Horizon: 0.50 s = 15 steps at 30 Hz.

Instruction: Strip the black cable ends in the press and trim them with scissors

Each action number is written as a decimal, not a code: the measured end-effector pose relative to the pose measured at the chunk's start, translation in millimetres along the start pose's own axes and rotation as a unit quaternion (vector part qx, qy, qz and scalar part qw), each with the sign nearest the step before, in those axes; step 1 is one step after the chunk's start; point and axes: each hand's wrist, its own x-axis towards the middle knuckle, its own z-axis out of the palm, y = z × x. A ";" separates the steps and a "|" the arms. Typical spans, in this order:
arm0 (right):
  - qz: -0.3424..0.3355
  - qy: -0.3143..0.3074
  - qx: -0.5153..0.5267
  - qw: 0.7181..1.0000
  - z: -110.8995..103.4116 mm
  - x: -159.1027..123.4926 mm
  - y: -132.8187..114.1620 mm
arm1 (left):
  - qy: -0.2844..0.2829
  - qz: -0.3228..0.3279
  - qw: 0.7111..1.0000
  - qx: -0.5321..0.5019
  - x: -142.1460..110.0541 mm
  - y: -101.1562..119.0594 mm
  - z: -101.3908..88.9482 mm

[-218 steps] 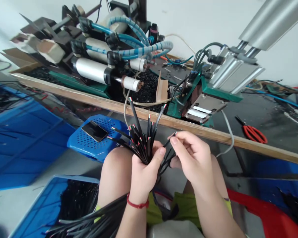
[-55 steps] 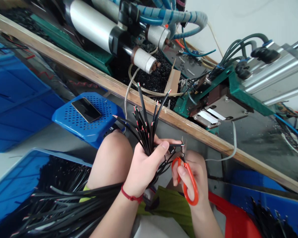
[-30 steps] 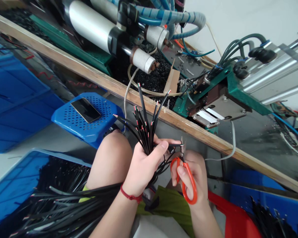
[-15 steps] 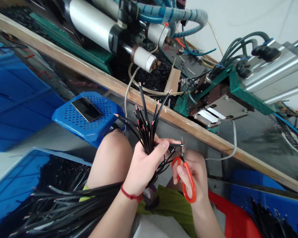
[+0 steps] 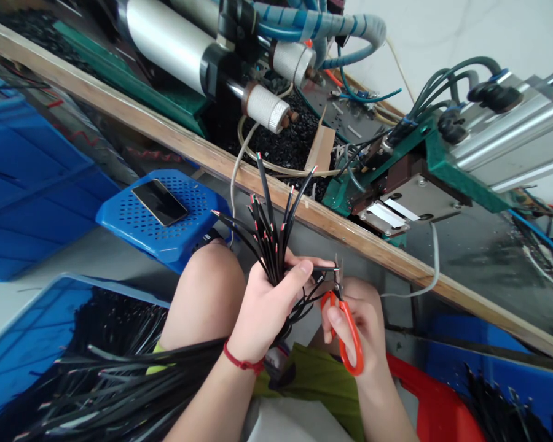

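My left hand (image 5: 276, 291): closing around a fanned bundle of black cables (image 5: 271, 248), colored cores showing at their tips, while thumb and fingers are pinching one separate cable (image 5: 323, 269) sideways; my right hand (image 5: 357, 319): gripping red-handled scissors (image 5: 350, 334), blades pointing up and meeting that cable's end; both hands working above my lap, in front of the surface (image 5: 373, 242); blue stool (image 5: 124, 215), to the left, bearing a phone (image 5: 160, 202); blue bin (image 5: 50, 307), lower left, containing more black cables

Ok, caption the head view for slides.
Left hand grips long black cables; right hand holds red-handled metal scissors at the tip of one cable.
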 end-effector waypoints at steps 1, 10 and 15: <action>0.007 -0.002 -0.003 1.000 0.1 -0.2 0.0 | -0.001 0.000 1.000 -0.003 0.1 0.3 0.1; -0.006 -0.012 -0.011 1.000 -2.7 1.9 6.1 | 0.001 -0.001 1.000 -0.006 0.1 1.4 0.4; 0.021 0.003 -0.018 1.000 -0.5 -0.9 -2.7 | 0.002 0.000 1.000 0.007 1.3 0.0 1.1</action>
